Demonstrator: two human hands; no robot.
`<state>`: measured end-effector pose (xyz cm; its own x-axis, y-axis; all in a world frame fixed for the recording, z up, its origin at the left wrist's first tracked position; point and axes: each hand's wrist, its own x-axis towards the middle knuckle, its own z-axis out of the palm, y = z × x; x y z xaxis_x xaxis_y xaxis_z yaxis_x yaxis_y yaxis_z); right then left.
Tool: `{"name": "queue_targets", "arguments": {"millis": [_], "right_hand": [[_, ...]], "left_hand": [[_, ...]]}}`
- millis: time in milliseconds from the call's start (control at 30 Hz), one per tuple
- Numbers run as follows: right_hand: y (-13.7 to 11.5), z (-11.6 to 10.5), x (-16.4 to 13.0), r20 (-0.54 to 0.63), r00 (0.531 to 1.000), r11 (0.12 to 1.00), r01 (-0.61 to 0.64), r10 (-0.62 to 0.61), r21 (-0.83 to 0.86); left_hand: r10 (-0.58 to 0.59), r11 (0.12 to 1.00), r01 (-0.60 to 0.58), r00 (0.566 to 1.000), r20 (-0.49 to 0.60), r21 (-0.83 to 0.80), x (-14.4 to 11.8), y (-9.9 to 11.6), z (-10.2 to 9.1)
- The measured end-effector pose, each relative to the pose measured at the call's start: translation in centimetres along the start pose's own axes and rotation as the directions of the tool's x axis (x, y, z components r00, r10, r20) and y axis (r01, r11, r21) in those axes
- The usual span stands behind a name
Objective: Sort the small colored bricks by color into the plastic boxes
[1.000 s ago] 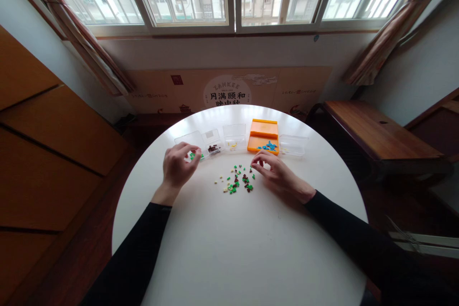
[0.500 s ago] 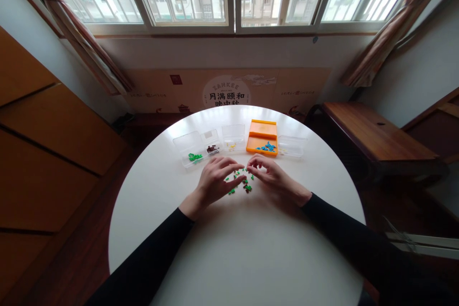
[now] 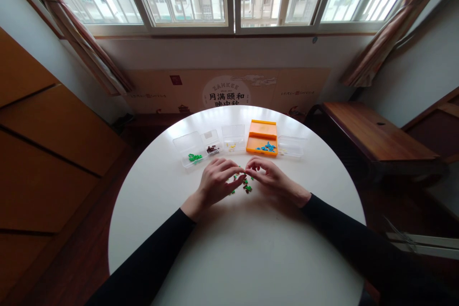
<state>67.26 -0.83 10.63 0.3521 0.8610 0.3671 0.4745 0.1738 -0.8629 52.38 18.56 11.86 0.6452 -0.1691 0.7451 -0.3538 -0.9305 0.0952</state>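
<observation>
My left hand (image 3: 217,181) and my right hand (image 3: 272,177) meet over a small heap of tiny green and dark brown pieces (image 3: 247,187) on the white round table (image 3: 258,248). The thumb and forefinger of my left hand are drawn nearly together, their tips at the fingertips of my right hand. Those of my right hand are pinched. Something very small, greenish-yellow, seems to be between the fingertips, too small to name. My left fingers cover part of the heap.
Beyond my hands stand clear boxes with green pieces (image 3: 194,158), brown pieces (image 3: 212,149) and yellow pieces (image 3: 231,146). An open orange box (image 3: 261,136) holds blue pieces (image 3: 267,147). Another clear box (image 3: 291,147) is to its right. A wooden bench (image 3: 380,129) stands beyond the table.
My hands have come together: the right moved slightly left, and the fingertips now meet. The left thumb and forefinger have closed nearer each other. The boxes have not moved.
</observation>
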Motion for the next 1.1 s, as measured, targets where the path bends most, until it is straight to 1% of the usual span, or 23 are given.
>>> {"name": "queue_targets", "arguments": {"millis": [100,200,300,367,400,467,533,600,633,667,733,1000,1100], "right_hand": [[0.2,-0.3,-0.1,-0.022,0.999,0.998,0.026,-0.027,-0.055],[0.6,-1.1,-0.3,-0.023,0.999,0.983,0.04,-0.045,-0.178],[0.9,-2.2,-0.5,0.022,0.998,0.951,0.065,-0.062,-0.303],[0.9,-2.8,-0.8,0.062,0.995,0.938,0.1,-0.084,-0.332],[0.8,-3.0,-0.9,0.079,0.993,0.935,0.114,-0.093,-0.335],[0.6,-3.3,-1.1,0.105,0.99,0.932,0.124,-0.094,-0.341],[0.4,-3.3,-1.2,0.12,0.989,0.925,0.126,-0.088,-0.359],[0.3,-3.2,-1.2,0.141,0.986,0.916,0.137,-0.09,-0.378],[0.3,-3.2,-1.2,0.154,0.984,0.912,0.145,-0.092,-0.383],[0.4,-3.1,-1.1,0.165,0.982,0.91,0.153,-0.095,-0.386],[0.5,-3.1,-1.0,0.175,0.979,0.909,0.162,-0.1,-0.384],[0.6,-2.8,-0.9,0.176,0.978,0.91,0.169,-0.108,-0.378],[0.5,-2.7,-0.9,0.158,0.982,0.916,0.159,-0.107,-0.369]], "left_hand": [[-0.014,1.0,0.014,1.0,-0.007,0.008,0.0,-0.1,-0.2],[-0.066,0.996,0.067,0.997,-0.026,0.053,-0.1,-0.9,-0.8],[-0.142,0.98,0.148,0.988,-0.053,0.133,-0.6,-2.6,-1.9],[-0.217,0.956,0.226,0.974,-0.065,0.188,-1.0,-4.0,-2.8],[-0.268,0.936,0.279,0.96,-0.077,0.216,-1.3,-4.7,-3.3],[-0.379,0.881,0.396,0.918,-0.116,0.261,-1.8,-6.1,-4.2],[-0.499,0.808,0.518,0.855,-0.14,0.282,-2.3,-7.2,-5.1],[-0.601,0.74,0.608,0.789,-0.124,0.288,-2.8,-8.0,-5.7],[-0.635,0.716,0.634,0.765,-0.105,0.293,-3.0,-8.3,-5.9],[-0.658,0.699,0.65,0.748,-0.087,0.299,-3.2,-8.5,-6.0],[-0.679,0.683,0.661,0.731,-0.064,0.312,-3.5,-8.8,-6.1],[-0.685,0.674,0.651,0.728,-0.037,0.349,-3.7,-9.1,-5.9],[-0.696,0.666,0.662,0.717,-0.032,0.344,-3.6,-9.2,-6.0]]}}
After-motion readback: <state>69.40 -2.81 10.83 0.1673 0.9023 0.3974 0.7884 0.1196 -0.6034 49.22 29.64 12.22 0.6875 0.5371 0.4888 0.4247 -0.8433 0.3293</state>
